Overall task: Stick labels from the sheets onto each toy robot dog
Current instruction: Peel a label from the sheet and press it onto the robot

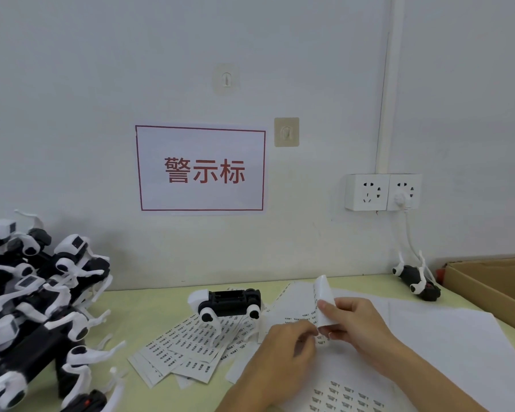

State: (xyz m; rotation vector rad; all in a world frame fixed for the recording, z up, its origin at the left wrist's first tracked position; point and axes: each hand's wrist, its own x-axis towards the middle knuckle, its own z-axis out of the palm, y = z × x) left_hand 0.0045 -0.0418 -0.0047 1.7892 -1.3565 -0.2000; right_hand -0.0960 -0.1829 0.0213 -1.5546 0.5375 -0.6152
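Peeling a label — right hand (358,319) pinches curled sheet (324,298), left hand (289,341) fingertips nip its lower edge. Dog (228,301) lies just behind, belly up. Lift slowly, w/o creasing.

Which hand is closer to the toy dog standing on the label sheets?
Left. The left hand lies just below-right of the toy dog; the right hand is farther right, holding a curled sheet.

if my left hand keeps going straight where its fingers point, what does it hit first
Likely the curled label sheet that the right hand holds; the left hand points up-right at its lower edge, nearly touching. Depth is unclear.
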